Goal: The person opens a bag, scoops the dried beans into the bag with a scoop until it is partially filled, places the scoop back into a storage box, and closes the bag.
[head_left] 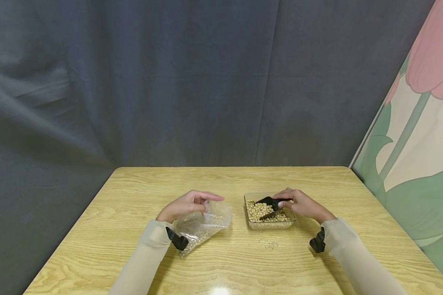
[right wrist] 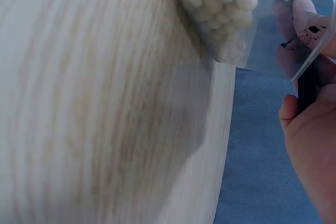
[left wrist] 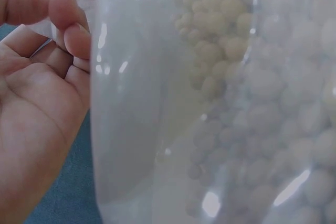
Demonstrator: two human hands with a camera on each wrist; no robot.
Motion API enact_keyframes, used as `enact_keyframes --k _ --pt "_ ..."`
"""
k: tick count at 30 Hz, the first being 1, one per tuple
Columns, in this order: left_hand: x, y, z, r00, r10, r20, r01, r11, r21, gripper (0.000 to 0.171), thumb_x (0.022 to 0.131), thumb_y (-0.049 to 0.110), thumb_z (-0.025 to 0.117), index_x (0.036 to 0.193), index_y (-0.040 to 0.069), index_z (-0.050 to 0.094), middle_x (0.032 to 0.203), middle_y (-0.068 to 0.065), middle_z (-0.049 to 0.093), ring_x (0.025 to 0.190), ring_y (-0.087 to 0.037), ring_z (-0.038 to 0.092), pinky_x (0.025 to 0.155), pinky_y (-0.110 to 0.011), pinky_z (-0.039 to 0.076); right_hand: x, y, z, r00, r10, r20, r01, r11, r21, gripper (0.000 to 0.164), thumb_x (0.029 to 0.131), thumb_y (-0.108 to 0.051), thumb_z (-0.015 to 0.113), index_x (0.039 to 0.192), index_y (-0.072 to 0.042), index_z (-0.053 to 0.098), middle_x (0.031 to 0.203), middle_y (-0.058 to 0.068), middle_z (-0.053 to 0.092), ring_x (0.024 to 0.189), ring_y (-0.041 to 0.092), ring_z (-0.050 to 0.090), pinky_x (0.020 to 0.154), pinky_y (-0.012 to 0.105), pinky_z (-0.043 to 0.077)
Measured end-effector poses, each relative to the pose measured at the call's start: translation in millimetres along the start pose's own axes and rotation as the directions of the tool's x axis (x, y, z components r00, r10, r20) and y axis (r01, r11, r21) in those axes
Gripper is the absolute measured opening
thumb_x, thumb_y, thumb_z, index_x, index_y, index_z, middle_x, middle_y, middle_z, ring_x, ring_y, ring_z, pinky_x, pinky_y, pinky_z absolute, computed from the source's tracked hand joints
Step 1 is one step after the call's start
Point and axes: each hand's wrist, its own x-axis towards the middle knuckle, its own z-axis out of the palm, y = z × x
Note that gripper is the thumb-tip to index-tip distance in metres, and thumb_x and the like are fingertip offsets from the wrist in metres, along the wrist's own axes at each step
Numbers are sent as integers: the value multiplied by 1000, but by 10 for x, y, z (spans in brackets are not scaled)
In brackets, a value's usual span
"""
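Observation:
My left hand (head_left: pixel 191 205) pinches the upper edge of a clear plastic bag (head_left: pixel 221 213), its mouth spread and soybeans (head_left: pixel 201 235) pooled toward the lower corner. In the left wrist view, thumb and fingertips meet at the film of the bag (left wrist: pixel 136 103), beside the round beans (left wrist: pixel 215 24). A black scoop (head_left: pixel 269 201) is held by its handle in my right hand (head_left: pixel 299 203), with its blade down among the soybeans in a clear box (head_left: pixel 273 225). In the right wrist view the fingers of the right hand (right wrist: pixel 317 124) curl round the dark handle, partly behind the box wall.
The wooden table (head_left: pixel 133 188) carries the bag at left and the box at right, a narrow gap between them. Faint printed marks (head_left: pixel 269 244) lie in front of the box. A dark curtain (head_left: pixel 192 102) hangs behind, and a flower-painted panel (head_left: pixel 409 164) stands at right.

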Motion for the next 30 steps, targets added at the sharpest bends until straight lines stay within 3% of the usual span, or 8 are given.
enact_keyframes --k 21,30 --pt "1 -13 8 1000 -9 -4 9 1000 -24 45 92 -5 46 136 -3 51 146 -21 44 78 -10 54 70 -27 55 -26 30 21 999 48 -21 -47 998 42 34 95 -16 58 126 -3 63 125 17 61 115 36 53 92 49 47" --pt "2 -5 9 1000 -2 -7 2 1000 -15 45 92 -4 47 136 -3 51 145 -21 45 79 -10 54 70 -27 55 -38 6 18 998 55 -28 -53 997 58 34 96 -14 57 127 -1 62 127 20 59 121 42 48 97 57 41"
